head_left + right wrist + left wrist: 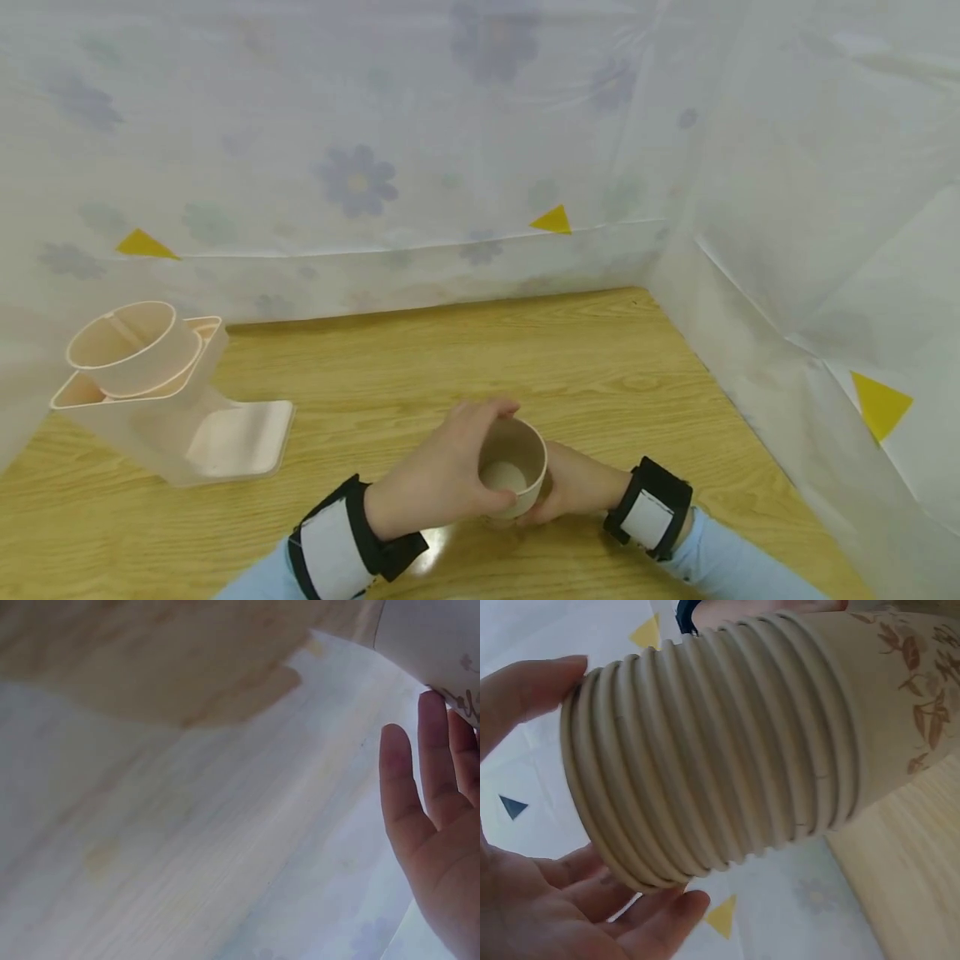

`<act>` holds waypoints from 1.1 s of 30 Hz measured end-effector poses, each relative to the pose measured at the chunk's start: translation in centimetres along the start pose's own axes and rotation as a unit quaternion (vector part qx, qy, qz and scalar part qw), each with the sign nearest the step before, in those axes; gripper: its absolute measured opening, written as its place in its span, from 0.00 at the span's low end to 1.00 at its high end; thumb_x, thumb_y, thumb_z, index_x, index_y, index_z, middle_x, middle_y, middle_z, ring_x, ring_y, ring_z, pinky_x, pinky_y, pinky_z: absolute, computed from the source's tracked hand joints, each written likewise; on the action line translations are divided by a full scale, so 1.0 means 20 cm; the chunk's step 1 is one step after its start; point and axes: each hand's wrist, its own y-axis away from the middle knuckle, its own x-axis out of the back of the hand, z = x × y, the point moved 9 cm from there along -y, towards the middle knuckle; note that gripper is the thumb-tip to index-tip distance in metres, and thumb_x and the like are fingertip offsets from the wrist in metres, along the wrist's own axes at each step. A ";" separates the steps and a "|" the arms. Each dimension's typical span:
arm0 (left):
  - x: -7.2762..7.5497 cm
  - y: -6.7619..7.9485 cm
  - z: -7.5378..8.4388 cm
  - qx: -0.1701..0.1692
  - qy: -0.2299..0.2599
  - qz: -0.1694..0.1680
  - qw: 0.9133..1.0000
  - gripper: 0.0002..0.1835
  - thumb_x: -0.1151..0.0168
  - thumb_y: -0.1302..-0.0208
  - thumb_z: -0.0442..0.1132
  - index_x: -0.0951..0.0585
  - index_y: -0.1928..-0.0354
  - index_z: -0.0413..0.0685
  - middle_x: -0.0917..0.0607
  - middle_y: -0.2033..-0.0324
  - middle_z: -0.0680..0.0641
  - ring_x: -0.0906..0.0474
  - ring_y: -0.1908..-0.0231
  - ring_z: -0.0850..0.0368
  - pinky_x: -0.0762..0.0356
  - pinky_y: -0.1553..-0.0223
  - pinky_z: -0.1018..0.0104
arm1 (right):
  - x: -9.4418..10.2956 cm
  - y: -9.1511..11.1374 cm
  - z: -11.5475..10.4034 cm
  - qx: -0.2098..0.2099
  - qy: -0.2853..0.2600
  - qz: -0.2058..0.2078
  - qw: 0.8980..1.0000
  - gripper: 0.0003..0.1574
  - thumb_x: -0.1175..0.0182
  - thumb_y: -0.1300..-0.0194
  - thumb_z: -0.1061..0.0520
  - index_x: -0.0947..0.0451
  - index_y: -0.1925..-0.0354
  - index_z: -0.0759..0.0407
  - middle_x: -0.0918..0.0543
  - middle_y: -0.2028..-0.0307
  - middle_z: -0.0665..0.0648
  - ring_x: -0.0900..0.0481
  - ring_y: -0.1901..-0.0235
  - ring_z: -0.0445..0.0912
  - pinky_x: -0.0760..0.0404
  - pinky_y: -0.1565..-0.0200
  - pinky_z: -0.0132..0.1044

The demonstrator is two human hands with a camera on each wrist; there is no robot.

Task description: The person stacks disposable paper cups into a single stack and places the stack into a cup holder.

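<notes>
A stack of off-white paper cups (712,750) stands mouth up in front of me, its rims nested closely and a brown leaf print on the lowest cup. In the head view I look down into the top cup (513,467). My left hand (435,471) grips the stack near its upper rims, thumb on one side and fingers on the other. Lower down, my right hand (577,482) holds the stack from the right. Fingertips (432,712) of that hand touch the printed cup wall in the right wrist view; its thumb is out of that view.
A pale pink plastic stand (180,433) with a round cup-shaped part (123,350) on top is at the left of the wooden table (420,358). Patterned white sheeting (420,150) hangs behind and to the right, with yellow triangles (553,220) on it.
</notes>
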 end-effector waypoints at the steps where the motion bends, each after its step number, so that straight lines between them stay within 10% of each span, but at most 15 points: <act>1: -0.01 0.00 -0.01 0.000 0.015 -0.003 1.000 0.44 0.31 0.53 0.42 0.38 0.33 0.40 0.28 0.41 0.41 0.33 0.44 0.50 0.26 0.47 0.52 | 0.00 0.00 0.00 0.002 0.000 0.002 1.000 0.47 0.28 0.54 0.53 0.37 0.37 0.56 0.24 0.43 0.59 0.28 0.44 0.45 0.30 0.40 0.49; 8: -0.03 0.03 -0.16 0.015 0.060 0.006 0.998 0.60 0.25 0.59 0.47 0.52 0.27 0.40 0.41 0.30 0.37 0.45 0.32 0.43 0.41 0.35 0.39 | 0.07 0.00 -0.03 0.004 0.016 0.050 0.999 0.53 0.25 0.60 0.56 0.39 0.37 0.59 0.26 0.43 0.60 0.29 0.44 0.46 0.30 0.41 0.54; 19: -0.02 0.04 -0.22 -0.015 0.130 0.095 0.987 0.49 0.26 0.58 0.49 0.39 0.32 0.54 0.28 0.37 0.48 0.33 0.39 0.53 0.33 0.40 0.43 | 0.15 -0.09 -0.23 0.052 0.050 0.078 0.994 0.48 0.25 0.59 0.54 0.35 0.39 0.55 0.22 0.46 0.57 0.26 0.47 0.45 0.25 0.44 0.51; 33: 0.18 0.14 -0.22 0.021 0.074 0.209 0.975 0.44 0.22 0.66 0.45 0.28 0.40 0.50 0.19 0.47 0.50 0.24 0.53 0.58 0.23 0.52 0.51 | 0.14 -0.14 -0.35 0.021 0.081 0.079 0.993 0.43 0.32 0.48 0.51 0.37 0.37 0.58 0.24 0.44 0.59 0.27 0.49 0.47 0.22 0.52 0.49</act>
